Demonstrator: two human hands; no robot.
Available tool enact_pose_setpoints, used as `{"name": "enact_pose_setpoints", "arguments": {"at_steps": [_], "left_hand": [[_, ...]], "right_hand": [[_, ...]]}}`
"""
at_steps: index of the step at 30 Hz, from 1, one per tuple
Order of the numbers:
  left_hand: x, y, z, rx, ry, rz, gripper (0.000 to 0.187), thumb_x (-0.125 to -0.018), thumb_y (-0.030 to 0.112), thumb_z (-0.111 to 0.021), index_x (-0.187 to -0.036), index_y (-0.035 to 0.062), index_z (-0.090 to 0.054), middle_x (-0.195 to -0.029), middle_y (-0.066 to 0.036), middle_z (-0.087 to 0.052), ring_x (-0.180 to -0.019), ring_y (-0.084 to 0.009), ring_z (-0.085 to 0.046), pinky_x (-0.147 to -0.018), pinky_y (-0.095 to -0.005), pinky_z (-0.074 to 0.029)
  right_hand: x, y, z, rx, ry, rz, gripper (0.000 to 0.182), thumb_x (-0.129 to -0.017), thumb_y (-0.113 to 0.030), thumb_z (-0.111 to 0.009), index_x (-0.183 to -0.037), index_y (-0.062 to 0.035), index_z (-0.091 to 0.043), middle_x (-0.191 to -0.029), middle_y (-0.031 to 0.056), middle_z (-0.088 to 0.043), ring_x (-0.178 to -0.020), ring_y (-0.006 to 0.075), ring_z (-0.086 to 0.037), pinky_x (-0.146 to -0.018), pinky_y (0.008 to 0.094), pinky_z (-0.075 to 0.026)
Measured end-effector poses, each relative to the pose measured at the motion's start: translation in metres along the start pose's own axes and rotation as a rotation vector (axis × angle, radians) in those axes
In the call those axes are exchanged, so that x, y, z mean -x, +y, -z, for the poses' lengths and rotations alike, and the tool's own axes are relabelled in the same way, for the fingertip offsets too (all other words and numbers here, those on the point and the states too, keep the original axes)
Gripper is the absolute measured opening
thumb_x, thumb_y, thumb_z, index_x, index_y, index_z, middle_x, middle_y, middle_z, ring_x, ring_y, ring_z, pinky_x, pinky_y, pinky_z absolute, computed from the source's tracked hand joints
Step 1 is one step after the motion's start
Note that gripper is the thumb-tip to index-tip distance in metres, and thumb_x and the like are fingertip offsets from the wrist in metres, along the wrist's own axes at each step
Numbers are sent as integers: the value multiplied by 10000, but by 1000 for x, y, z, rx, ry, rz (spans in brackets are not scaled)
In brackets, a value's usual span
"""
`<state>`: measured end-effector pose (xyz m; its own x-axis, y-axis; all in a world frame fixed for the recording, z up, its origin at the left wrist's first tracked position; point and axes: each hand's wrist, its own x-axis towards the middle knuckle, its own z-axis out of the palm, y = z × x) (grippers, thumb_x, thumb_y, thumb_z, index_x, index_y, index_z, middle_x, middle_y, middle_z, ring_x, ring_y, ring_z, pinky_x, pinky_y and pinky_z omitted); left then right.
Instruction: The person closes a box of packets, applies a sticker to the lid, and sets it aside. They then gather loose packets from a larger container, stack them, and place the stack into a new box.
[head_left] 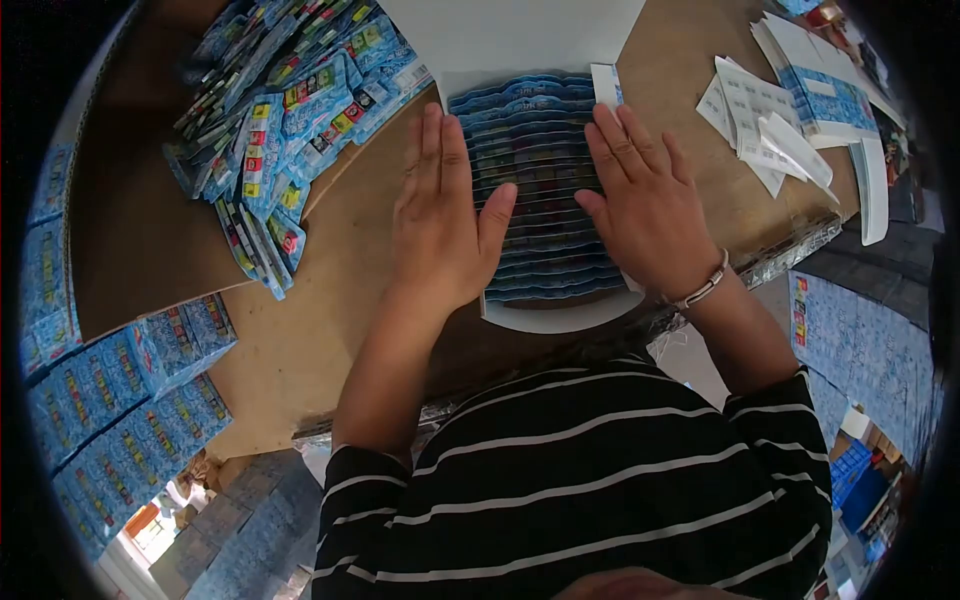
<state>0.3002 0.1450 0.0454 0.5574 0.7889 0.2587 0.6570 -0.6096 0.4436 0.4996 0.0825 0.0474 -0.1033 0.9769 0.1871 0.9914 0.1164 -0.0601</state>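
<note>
A white open box point(565, 322) stands in front of me, filled with a row of thin blue packets point(535, 225) on edge. My left hand point(440, 210) lies along the box's left side, fingers stretched and held together, thumb over the packets. On the opposite side, my right hand point(648, 205) rests flat near the right wall, its fingers straight and its thumb pointing inward. A bracelet point(705, 285) circles the right wrist. Neither hand grips anything. The hands partly cover the box's side walls, and its raised white lid point(515, 35) leans away at the back.
On the left, a large brown carton point(130, 240) holds a heap of loose blue packets point(300, 110). White label sheets point(750, 110) and folded blue-and-white boxes point(825, 90) lie at the right. Stacked printed boxes point(130, 410) stand at lower left, more point(855, 330) at right.
</note>
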Motion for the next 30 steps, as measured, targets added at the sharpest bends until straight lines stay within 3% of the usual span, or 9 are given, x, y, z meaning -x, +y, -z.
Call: {"name": "enact_pose_setpoints", "arguments": {"at_steps": [3, 7, 10, 12, 21, 28, 30], "left_hand": [[-2, 9, 4, -151, -51, 58, 721, -873, 388, -490, -1360, -68, -215, -1441, -216, -185, -1347, -353, -162, -1084, -442, -163], [-5, 20, -1, -304, -47, 88, 722, -873, 423, -471, -1360, -55, -236, -1450, -189, -184, -1361, -317, -132, -1096, -426, -131], [-4, 21, -4, -341, -27, 112, 720, -874, 438, -455, -1359, -51, -245, -1452, -187, -179, -1365, -306, -121, -1100, -421, -115], [-1, 16, -1, -373, -11, 98, 724, -872, 436, -459, -1358, -56, -243, -1449, -182, -193, -1365, -296, -127, -1100, -421, -114], [-1, 15, -19, -429, -30, 82, 706, -853, 492, -454, -1287, -62, -392, -1425, -153, -273, -1349, -270, -185, -1097, -425, -86], [0, 17, -17, -474, -22, 61, 724, -836, 515, -472, -1268, -64, -418, -1416, -158, -288, -1358, -261, -164, -1099, -425, -48], [0, 25, -9, -475, 114, -44, 631, -810, 468, -544, -1168, -50, -508, -1316, -176, -411, -1266, -297, -337, -1047, -426, -224]], "right_hand": [[0, -4, 4, 45, -72, -29, 565, -862, -325, -514, -1333, -53, -362, -1426, 74, -299, -1335, 221, -234, -1069, 436, -175], [2, 1, -3, -34, 32, -23, 557, -852, -368, -515, -1294, -42, -426, -1404, 91, -340, -1325, 221, -260, -1059, 472, -176], [4, 21, 1, -244, 47, 19, 582, -857, -368, -513, -1317, -35, -387, -1417, 102, -315, -1335, 237, -239, -1058, 480, -181], [4, 40, 13, -610, 8, 165, 601, -864, -362, -508, -1339, -31, -344, -1427, 108, -291, -1341, 252, -223, -1057, 484, -187], [6, 25, 9, -54, -52, 193, 572, -871, -391, -491, -1306, -32, -393, -1424, 95, -299, -1339, 228, -232, -1061, 482, -181], [6, 17, 8, 12, -51, 148, 546, -871, -384, -497, -1282, -32, -429, -1412, 95, -320, -1331, 232, -247, -1061, 466, -192], [5, 26, 5, -329, 28, 189, 476, -895, -317, -478, -1265, -19, -446, -1388, 122, -353, -1319, 263, -273, -1062, 420, -223]]}}
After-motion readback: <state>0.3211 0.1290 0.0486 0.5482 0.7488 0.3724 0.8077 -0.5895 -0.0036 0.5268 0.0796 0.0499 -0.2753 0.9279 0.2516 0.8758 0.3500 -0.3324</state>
